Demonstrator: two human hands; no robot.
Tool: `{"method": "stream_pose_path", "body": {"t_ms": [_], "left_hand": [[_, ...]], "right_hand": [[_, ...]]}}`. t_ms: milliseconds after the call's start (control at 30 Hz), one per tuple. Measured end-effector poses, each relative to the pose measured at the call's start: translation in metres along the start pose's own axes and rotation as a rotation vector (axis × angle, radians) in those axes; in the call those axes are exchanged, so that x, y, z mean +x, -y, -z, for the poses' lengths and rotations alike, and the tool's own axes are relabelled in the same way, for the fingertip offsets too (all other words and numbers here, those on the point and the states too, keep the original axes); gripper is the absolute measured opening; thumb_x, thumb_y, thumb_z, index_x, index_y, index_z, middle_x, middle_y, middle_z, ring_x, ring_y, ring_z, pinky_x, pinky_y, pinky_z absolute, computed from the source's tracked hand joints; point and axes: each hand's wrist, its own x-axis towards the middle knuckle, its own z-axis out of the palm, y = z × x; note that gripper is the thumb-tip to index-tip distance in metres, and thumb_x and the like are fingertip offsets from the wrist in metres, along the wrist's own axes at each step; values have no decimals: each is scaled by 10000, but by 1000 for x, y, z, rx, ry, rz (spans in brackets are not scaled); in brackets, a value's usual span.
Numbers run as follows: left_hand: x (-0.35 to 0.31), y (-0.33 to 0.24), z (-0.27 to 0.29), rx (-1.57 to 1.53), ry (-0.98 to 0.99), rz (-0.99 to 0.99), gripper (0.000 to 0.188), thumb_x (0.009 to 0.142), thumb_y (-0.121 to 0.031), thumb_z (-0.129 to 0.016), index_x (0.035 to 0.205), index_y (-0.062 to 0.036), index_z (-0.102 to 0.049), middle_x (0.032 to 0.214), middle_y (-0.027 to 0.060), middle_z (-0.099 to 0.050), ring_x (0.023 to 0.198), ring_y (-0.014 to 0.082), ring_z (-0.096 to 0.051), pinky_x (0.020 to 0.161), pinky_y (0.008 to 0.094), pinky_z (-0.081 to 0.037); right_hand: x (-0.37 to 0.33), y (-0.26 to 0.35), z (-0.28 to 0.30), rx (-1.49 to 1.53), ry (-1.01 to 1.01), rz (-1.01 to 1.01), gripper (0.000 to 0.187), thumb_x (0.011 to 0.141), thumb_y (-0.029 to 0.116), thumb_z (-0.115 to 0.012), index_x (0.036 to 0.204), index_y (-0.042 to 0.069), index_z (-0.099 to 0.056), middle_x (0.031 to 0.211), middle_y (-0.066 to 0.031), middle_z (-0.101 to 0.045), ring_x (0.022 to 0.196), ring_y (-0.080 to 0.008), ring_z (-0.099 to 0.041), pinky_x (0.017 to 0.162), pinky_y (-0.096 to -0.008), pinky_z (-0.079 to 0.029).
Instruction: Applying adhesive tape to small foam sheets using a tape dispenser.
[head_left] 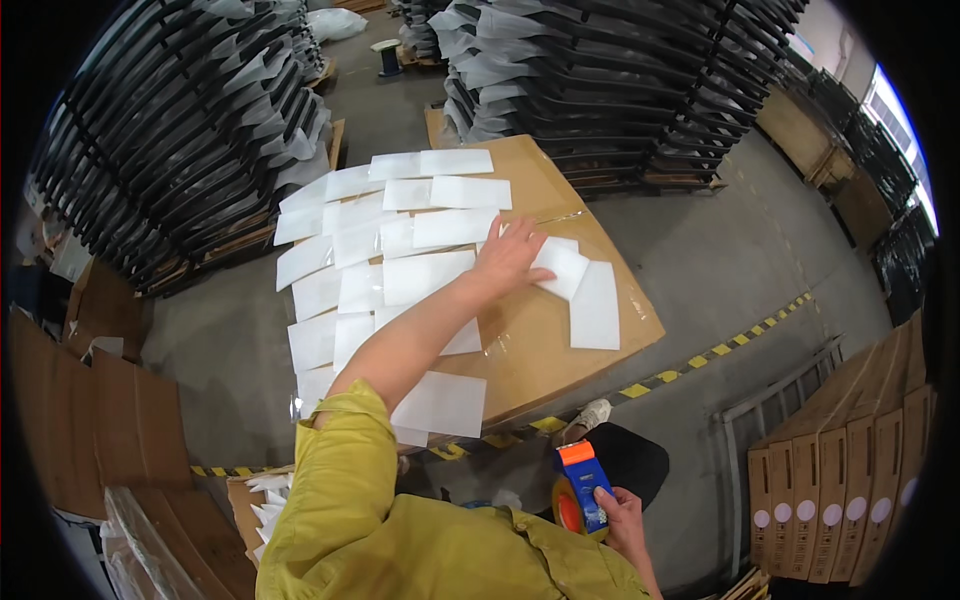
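Observation:
My left hand reaches across a large cardboard sheet, its fingers spread and pressed down on the white sheets there. Beneath and beside its fingertips lies a white rectangular piece, which looks like thin foam. Another white piece overlaps it on the right. To the left, several rows of similar white pieces overlap one another, some with shiny clear tape on them. Down by my body, my right hand grips a blue tape dispenser with an orange front end and a roll of tape in it.
Tall stacks of black curved frames with white wrapping stand beyond the cardboard, left and right. Flat brown cartons stand upright at the right, near a grey metal rack. Yellow-black floor tape runs past the cardboard. Brown boxes sit at left.

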Motion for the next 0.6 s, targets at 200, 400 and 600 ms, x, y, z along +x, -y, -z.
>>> {"method": "stream_pose_path", "body": {"t_ms": [200,400,600], "left_hand": [[19,0,13,-55,405,33,529,728,-456,-570,1069,-56,-511,1022,167,-545,960,295,-515,806,380,-411],[18,13,7,-6,395,-105,621,686,-507,-588,1104,-56,-498,974,168,-551,950,308,-517,795,372,-419],[18,8,20,47,440,-246,497,781,-413,-525,1143,-77,-473,977,139,-548,948,307,-514,792,379,-421]], "right_hand": [[-13,1,2,22,2,45,233,744,156,-659,796,-53,-568,693,-63,-598,555,-81,-532,533,-209,-434],[-13,1,2,-4,6,39,240,740,161,-667,795,-52,-569,687,-67,-601,551,-81,-534,541,-207,-439],[-15,-4,3,-20,-13,44,222,729,150,-664,786,-42,-569,674,-61,-596,539,-84,-528,525,-208,-435]]}}
